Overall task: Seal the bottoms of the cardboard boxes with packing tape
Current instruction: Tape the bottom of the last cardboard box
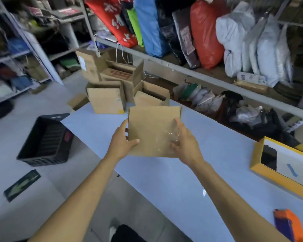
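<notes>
I hold a small brown cardboard box (pixel 152 130) above the pale blue table (pixel 173 180), its flat face turned toward me. A strip of clear packing tape (pixel 171 135) glints on the right part of that face. My left hand (pixel 123 138) grips the box's left edge, thumb on the front. My right hand (pixel 184 142) holds the right side, fingers lying over the tape. More cardboard boxes (pixel 108 98) with open flaps stand clustered at the table's far end. An orange and blue tape dispenser (pixel 289 224) lies at the table's near right corner.
A yellow-edged box (pixel 269 170) with a white top sits on the table's right side. A black plastic crate (pixel 45 140) stands on the floor to the left. Shelves packed with bags and parcels (pixel 208 32) run behind the table.
</notes>
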### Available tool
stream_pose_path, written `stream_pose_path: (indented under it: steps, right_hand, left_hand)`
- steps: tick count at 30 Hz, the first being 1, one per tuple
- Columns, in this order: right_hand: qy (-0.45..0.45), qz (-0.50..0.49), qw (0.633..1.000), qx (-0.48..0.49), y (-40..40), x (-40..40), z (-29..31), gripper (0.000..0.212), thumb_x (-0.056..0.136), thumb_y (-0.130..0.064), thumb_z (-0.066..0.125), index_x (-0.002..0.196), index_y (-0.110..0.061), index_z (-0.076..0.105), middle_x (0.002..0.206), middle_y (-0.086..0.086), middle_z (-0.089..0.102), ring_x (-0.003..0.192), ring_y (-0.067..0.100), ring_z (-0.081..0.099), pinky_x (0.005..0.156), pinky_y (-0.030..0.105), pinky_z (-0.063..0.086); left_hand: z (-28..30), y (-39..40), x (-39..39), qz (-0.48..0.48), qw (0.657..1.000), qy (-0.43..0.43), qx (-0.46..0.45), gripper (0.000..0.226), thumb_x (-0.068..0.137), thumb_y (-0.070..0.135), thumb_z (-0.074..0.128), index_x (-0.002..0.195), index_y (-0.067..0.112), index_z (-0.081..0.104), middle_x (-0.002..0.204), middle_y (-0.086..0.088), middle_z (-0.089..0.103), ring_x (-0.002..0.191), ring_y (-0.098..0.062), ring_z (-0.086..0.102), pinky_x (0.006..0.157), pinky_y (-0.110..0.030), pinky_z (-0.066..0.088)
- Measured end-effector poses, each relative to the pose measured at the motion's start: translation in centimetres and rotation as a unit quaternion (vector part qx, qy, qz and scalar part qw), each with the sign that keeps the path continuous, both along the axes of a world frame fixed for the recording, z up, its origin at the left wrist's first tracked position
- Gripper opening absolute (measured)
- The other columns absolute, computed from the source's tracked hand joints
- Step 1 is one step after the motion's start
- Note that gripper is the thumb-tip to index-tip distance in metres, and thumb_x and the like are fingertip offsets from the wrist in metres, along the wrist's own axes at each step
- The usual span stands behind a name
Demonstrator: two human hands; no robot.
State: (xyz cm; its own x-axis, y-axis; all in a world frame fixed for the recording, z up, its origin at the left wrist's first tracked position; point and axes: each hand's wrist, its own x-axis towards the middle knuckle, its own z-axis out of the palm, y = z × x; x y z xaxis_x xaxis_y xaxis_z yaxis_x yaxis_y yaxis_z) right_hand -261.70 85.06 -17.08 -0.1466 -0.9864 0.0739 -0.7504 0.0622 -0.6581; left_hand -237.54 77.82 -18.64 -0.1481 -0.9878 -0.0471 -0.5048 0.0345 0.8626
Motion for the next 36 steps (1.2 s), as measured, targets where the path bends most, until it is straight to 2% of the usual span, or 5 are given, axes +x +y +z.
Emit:
stream_pose_path:
  steps: [9,18,25,30,36]
  right_hand:
    - [-0.006,-0.102,0.993,0.055,-7.0,10.9,-1.7,0.105,0.083,-0.017,0.064,0.145,-0.059,-0.009,0.105,0.002,0.036,0.065,0.022,0.049,0.055,0.034,0.043]
    - [-0.027,-0.155,0.984,0.087,-13.6,12.3,-7.6,0.085,0.085,-0.017,0.069,0.149,-0.018,0.013,0.133,0.009,0.030,0.099,0.023,0.050,0.072,0.028,0.047]
    - [-0.077,-0.218,0.971,0.055,-16.1,12.8,-10.4,0.054,0.081,-0.012,0.072,0.127,-0.021,0.045,0.143,0.003,0.029,0.112,0.021,0.051,0.083,0.024,0.045]
    - [-0.120,-0.261,0.957,0.032,-16.7,14.1,-10.6,0.030,0.085,-0.011,0.068,0.108,-0.015,0.051,0.131,0.000,0.032,0.097,0.001,0.051,0.085,0.035,0.055]
    - [-0.082,-0.277,0.953,0.086,-18.6,15.0,-11.5,0.037,0.083,-0.016,0.073,0.112,-0.010,0.051,0.137,0.002,0.033,0.109,0.023,0.049,0.079,0.036,0.048]
  left_hand:
    - [-0.9,-10.5,9.2,-0.096,0.994,-0.040,0.017,0.084,0.077,0.025,0.074,0.147,0.031,0.028,0.132,0.004,0.050,0.112,-0.020,0.058,0.091,-0.042,0.052]
    - [-6.0,-20.3,7.1,-0.161,0.981,-0.003,0.104,0.056,0.073,0.014,0.072,0.117,0.027,0.040,0.120,-0.003,0.056,0.105,-0.021,0.057,0.077,-0.030,0.048]
    - [-8.0,-24.9,5.8,-0.158,0.984,0.016,0.078,0.064,0.073,0.007,0.074,0.130,0.022,0.049,0.120,-0.003,0.054,0.089,-0.008,0.055,0.050,-0.004,0.041]
    - [-9.2,-25.1,7.0,-0.199,0.975,0.043,0.093,0.051,0.073,0.007,0.074,0.107,0.029,0.045,0.115,-0.004,0.056,0.107,-0.022,0.059,0.081,-0.031,0.053]
    - [-11.0,-26.6,7.0,-0.244,0.964,0.041,0.102,0.055,0.078,0.007,0.074,0.115,0.025,0.038,0.116,0.003,0.051,0.114,-0.020,0.053,0.090,-0.030,0.044]
